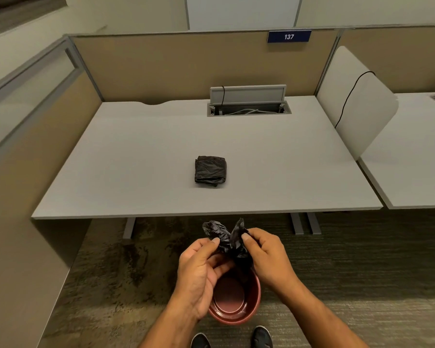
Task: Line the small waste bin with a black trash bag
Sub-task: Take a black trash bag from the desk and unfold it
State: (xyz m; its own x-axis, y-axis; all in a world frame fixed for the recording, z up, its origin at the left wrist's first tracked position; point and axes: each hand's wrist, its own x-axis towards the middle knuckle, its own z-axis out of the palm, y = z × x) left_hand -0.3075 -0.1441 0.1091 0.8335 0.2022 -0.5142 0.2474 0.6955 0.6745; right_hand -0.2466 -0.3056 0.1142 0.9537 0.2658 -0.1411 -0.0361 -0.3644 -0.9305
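Both hands, left hand and right hand, pinch a crumpled black bag above the red bin; stuck layers could tear if pulled hard.

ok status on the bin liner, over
Left hand and right hand both pinching crumpled black bag. Red bin below, unlined. Folded spare bags on desk. Nothing obstructing.

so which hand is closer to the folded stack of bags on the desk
Right, though only slightly. The right hand sits a little farther forward, below and right of the folded stack; the left hand is lower, almost straight below it.
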